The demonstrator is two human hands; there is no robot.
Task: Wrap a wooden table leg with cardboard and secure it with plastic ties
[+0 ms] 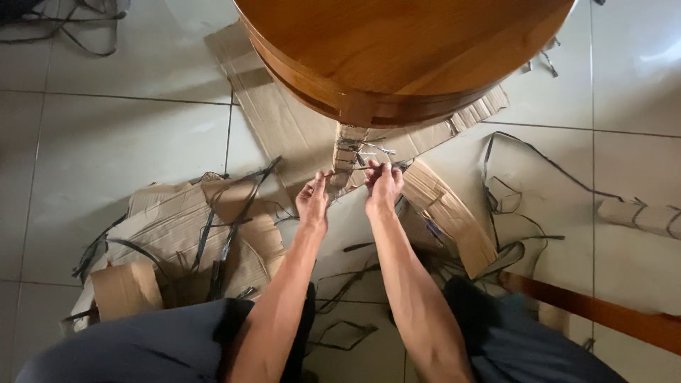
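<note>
Slipping is the main risk, I judge: the thin grey plastic strapping (pixel 369 150) bound round the cardboard-wrapped wooden table leg (pixel 347 152) looks taut, and if it gives suddenly it could whip back or cut a fingertip, while loose black straps on the crumpled brown cardboard pile (pixel 177 234) could snag a knee. Left hand (pixel 313 201) has its fingers loosely curled, tips touching the leg's lower wrapping. Right hand (pixel 384 183) pinches a strap end, fingers closed on it. The leg hangs under the round varnished wooden tabletop (pixel 404 50), directly ahead.
</note>
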